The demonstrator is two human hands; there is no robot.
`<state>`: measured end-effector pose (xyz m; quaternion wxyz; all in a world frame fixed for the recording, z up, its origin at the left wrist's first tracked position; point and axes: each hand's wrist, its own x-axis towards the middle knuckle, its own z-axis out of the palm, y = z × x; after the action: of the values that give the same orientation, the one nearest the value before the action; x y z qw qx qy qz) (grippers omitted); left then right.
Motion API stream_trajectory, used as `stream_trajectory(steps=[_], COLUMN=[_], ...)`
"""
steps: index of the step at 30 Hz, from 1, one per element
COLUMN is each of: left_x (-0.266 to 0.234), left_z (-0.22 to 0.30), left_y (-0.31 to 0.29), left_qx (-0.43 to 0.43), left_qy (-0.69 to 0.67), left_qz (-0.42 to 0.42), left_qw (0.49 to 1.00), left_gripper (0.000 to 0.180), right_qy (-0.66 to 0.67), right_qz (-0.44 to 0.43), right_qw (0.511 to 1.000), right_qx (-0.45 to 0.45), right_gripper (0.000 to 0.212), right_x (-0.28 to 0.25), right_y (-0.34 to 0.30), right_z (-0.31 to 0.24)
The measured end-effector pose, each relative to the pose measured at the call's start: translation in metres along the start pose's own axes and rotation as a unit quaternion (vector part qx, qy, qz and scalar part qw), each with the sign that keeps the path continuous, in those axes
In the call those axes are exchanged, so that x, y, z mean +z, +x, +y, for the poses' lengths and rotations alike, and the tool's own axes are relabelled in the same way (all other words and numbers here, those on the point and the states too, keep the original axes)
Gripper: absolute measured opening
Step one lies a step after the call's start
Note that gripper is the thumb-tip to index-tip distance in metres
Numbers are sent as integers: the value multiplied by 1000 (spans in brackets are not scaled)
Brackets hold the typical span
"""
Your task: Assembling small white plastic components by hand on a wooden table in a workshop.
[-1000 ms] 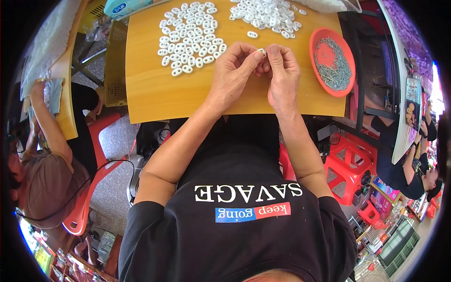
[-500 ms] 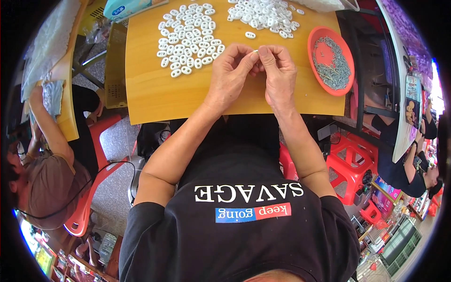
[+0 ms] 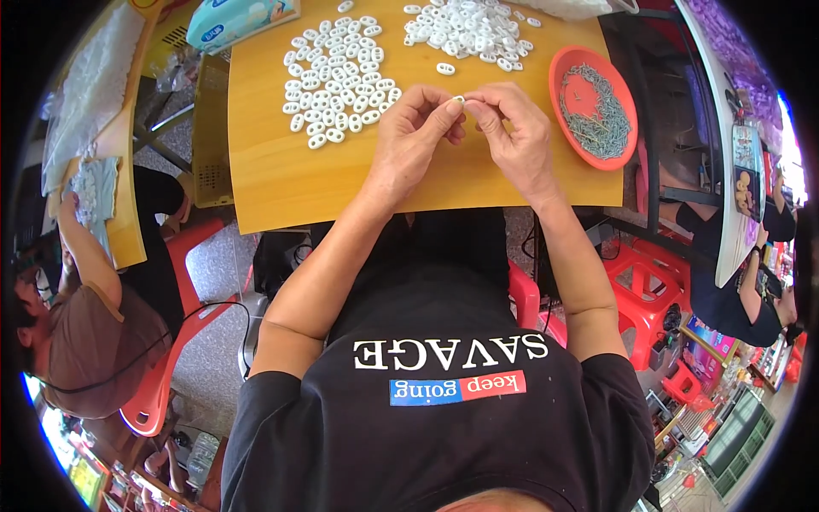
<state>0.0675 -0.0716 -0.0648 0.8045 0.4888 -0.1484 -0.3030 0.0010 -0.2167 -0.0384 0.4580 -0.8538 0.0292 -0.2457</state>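
Note:
Over the near part of the table, my left hand pinches a small white plastic piece between thumb and fingertips. Only a bit of that piece shows. My right hand meets it from the other side, thumb and forefinger curled close to the piece; whatever lies between those fingertips is too small to make out. Left of my hands, many white oval two-hole pieces lie flat in a loose spread. A heap of similar pieces sits farther back. One single piece lies between heap and hands.
An orange-red oval bowl of small grey metal screws or pins stands at the table's right. A tissue pack lies at the back left. Red stools stand beside me. A person sits at another table on the left.
My right hand has shifted slightly right, its thumb drawing away from my left fingertips, which keep hold of the white piece. The view has shifted a little.

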Motion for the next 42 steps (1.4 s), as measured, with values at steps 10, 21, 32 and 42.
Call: stream_trajectory(steps=[10, 21, 32, 42], left_x=[0, 0, -2, -2], left_z=[2, 4, 2, 0], left_y=[-1, -1, 2, 1], left_qx=[-20, -24, -16, -10], left_qy=[39, 52, 34, -59], left_qz=[-14, -40, -17, 23], left_qw=[999, 998, 999, 998], left_gripper=[16, 18, 17, 15], right_qy=[-94, -92, -119, -203], right_qz=[-83, -139, -69, -55], right_qw=[988, 981, 983, 968], right_qx=[-88, -98, -125, -133], right_gripper=[13, 15, 16, 14], right_x=[-12, -26, -3, 12], right_y=[12, 17, 18, 46], right_z=[-4, -5, 1, 29])
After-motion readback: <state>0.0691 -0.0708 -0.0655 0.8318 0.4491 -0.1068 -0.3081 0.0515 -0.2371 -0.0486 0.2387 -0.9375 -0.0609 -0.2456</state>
